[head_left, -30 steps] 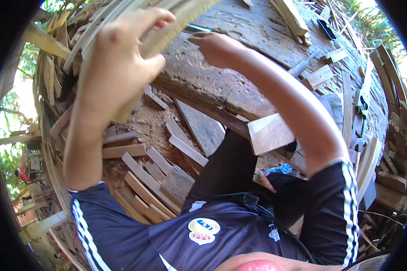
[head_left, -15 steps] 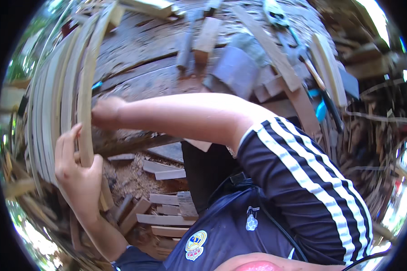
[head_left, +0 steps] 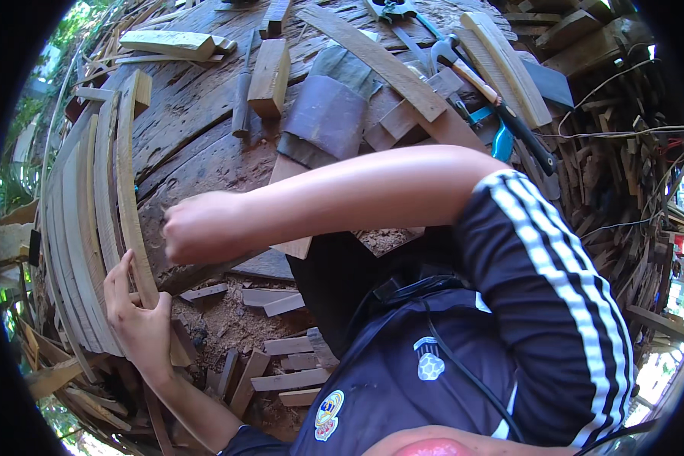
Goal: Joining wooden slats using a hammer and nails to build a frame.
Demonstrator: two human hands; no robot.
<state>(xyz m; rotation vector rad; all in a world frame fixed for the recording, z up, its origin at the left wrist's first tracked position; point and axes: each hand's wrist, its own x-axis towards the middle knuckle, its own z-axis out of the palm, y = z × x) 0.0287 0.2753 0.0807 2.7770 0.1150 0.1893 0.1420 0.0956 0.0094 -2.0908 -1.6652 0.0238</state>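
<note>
Two hands (head_left: 139,323) (head_left: 205,226), at least six long wooden strips (head_left: 90,228), one hammer (head_left: 515,128), one curved purplish sheet (head_left: 323,114) and one slim dark rod (head_left: 245,83) were visible, alongside wood pieces (head_left: 289,380) too numerous to count.

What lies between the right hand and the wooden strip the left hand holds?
In the head view, only a narrow bare stretch of worn bench shows between the right hand and the wooden strip in the left hand.

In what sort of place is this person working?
Probably an open-air woodworking spot: long wooden strips stand in a row, a hammer lies on the worn wooden work surface, and sawdust is scattered below.
</note>
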